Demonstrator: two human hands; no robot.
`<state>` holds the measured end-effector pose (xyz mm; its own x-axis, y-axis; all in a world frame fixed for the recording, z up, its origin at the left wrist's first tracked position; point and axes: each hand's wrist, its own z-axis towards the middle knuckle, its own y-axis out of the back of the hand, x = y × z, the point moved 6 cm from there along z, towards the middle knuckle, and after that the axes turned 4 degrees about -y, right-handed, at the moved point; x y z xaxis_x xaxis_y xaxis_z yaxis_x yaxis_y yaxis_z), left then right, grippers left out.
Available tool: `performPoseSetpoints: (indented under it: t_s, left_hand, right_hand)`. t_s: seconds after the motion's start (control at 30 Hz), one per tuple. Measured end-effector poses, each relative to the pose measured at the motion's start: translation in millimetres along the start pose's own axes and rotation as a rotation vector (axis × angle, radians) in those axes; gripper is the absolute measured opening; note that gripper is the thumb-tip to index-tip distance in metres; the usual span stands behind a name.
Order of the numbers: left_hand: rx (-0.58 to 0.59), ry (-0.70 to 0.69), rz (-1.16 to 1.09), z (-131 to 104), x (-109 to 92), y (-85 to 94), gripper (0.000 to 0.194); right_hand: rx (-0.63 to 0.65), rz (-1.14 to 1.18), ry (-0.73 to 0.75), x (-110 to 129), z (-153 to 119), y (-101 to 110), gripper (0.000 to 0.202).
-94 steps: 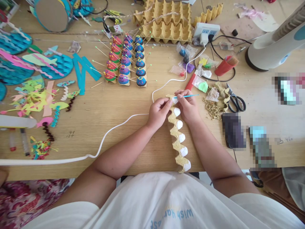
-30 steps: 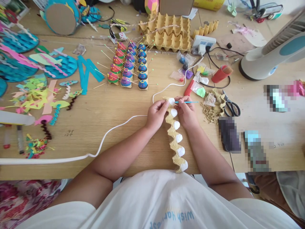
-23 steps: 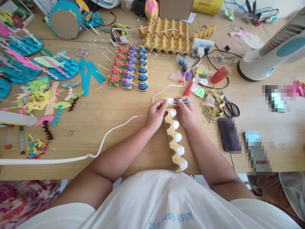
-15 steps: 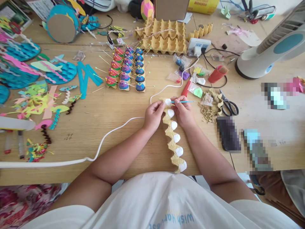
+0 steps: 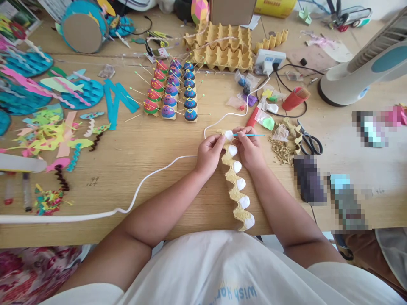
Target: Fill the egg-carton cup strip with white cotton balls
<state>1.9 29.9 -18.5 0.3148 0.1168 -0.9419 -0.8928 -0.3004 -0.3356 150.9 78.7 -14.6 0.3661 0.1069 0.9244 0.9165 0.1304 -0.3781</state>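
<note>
A strip of yellowish egg carton [image 5: 235, 194], its bumps topped with white clay-like caps [image 5: 241, 184], runs from my hands toward my body. My left hand [image 5: 210, 153] pinches the strip's far end between thumb and fingers. In my right hand [image 5: 251, 148] is a thin blue stick [image 5: 257, 135], held nearly level, its left tip at the farthest white cap [image 5: 229, 135]. Whether the tip touches the cap, I cannot tell. Beyond my left hand stand three rows of painted egg-carton caterpillars [image 5: 171, 90] with pin-like feelers.
A white cord [image 5: 152, 173] crosses the table at left. Scissors [image 5: 310, 140], shredded bits [image 5: 281, 148] and a red tube [image 5: 295, 98] lie to the right. Farther back are egg trays [image 5: 222, 57], a power strip [image 5: 270, 58] and a white fan [image 5: 346, 76]. Paper cutouts [image 5: 60, 135] cover the left.
The view has shifted slightly, so most things appear a little farther right. Both hands keep their hold, with the blue stick still at the farthest white cap.
</note>
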Motion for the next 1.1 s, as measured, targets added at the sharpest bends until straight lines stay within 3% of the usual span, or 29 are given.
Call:
performPoseSetpoints:
  t_s: [0.53,0.8,1.1]
  left_hand:
    - [0.003,-0.025,0.008,-0.1,-2.7,-0.6,0.052]
    - [-0.016,-0.047,0.061,-0.9,-2.7,2.9,0.042]
    - [0.03,0.061,-0.112,2.6,7.2,-0.4,0.05]
  right_hand:
    - [-0.003,-0.044,0.015,3.2,-1.3,-1.0,0.052]
    - [-0.003,-0.079,0.038,4.6,-2.2,-2.5,0.051]
    - [0.107,-0.085,0.079,17.7,-1.8,-5.0,0.046]
